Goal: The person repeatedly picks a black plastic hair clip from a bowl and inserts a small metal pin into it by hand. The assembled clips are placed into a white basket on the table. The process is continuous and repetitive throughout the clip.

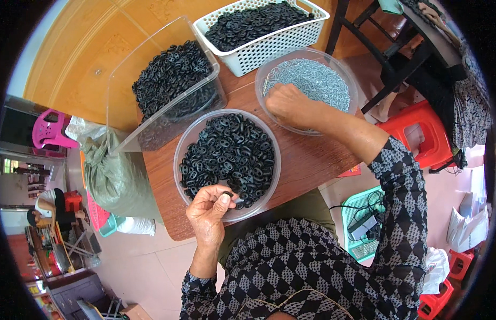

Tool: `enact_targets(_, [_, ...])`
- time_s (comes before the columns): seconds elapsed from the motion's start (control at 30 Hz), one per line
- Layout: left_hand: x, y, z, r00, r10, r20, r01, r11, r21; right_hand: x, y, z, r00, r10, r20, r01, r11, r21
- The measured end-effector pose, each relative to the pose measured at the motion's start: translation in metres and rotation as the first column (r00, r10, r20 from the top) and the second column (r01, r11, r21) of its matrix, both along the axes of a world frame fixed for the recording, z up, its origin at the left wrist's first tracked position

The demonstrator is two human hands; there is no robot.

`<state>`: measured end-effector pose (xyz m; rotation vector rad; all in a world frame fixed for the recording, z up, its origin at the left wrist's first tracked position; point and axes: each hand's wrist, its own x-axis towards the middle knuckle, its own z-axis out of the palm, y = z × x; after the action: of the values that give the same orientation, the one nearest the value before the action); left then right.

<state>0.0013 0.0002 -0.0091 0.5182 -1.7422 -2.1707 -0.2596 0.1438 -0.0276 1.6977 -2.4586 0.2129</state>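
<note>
Left hand [208,205] at near rim of the round clear bowl [227,160] of black rubber rings, fingers pinched on one black ring [227,194], its hole facing up. Right hand [288,104] reaches far-right into the clear bowl of small metal pins [312,80], fingers curled down among them; whether they hold any, cannot tell. Clear bin [168,85] and white basket [264,32] of rings stand far on the desk [306,160]; no labels seen

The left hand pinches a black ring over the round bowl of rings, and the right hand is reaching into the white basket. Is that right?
Not quite. In the head view the right hand is in the clear bowl of small metal pieces, not the white basket. The left hand does pinch a black ring over the round bowl of rings.
</note>
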Motion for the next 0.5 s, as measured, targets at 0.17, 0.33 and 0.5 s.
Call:
enact_targets(0.17, [-0.001,-0.003,0.001,0.999,0.033,0.012,-0.034,0.994,0.105,-0.009,0.002,-0.007,0.997,-0.048,0.066,0.046,0.999,0.025])
enact_targets(0.33, [0.0,-0.006,-0.001,0.999,0.041,-0.02,-0.037,0.98,0.195,0.001,0.006,0.015,0.985,-0.11,0.134,0.137,0.967,-0.213])
enact_targets(0.5, [0.002,-0.008,-0.005,0.998,0.058,-0.01,-0.055,0.971,0.231,0.055,0.003,0.042,0.797,-0.021,0.603,0.267,0.909,-0.321])
